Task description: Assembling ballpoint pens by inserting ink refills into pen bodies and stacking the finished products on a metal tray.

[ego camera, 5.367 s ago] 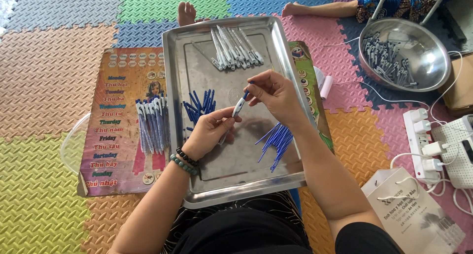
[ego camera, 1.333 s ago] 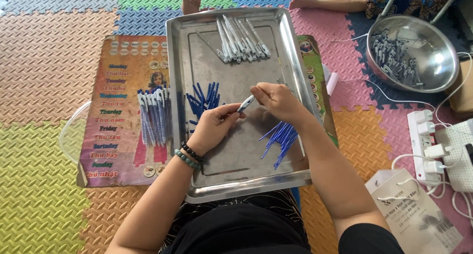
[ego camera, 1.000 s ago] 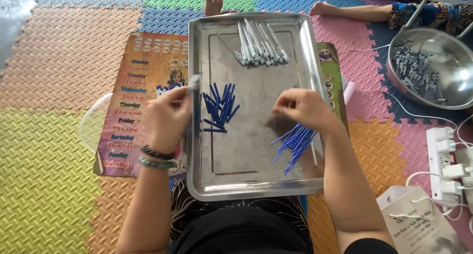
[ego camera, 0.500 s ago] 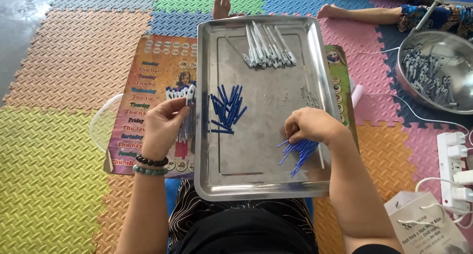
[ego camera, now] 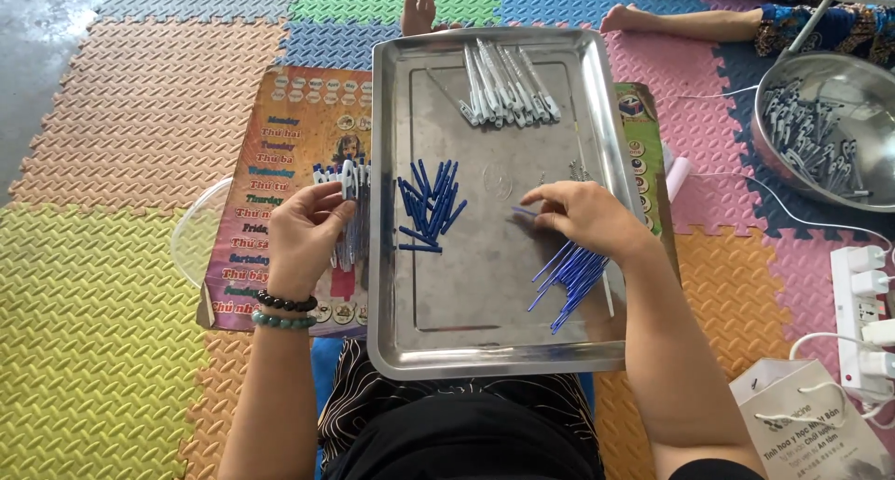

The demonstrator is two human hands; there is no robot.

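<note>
Pens are piling up at centre left of the frame: the left hand (ego camera: 303, 233), which a second ago was meeting the right over the steel tray (ego camera: 494, 349), is now laying a finished white pen (ego camera: 348, 184) onto the row of assembled pens (ego camera: 343, 221) on the printed poster (ego camera: 280, 163), fingers curled narrowly around it. That suggests one assembly is complete. The right hand (ego camera: 583, 217) is hovering palm-down right of centre, fingertips pinching a thin blue refill (ego camera: 524, 212) just above the refill pile (ego camera: 569, 275). Blue tips (ego camera: 429, 205) are lying mid-tray, white barrels (ego camera: 503, 84) at the top.
</note>
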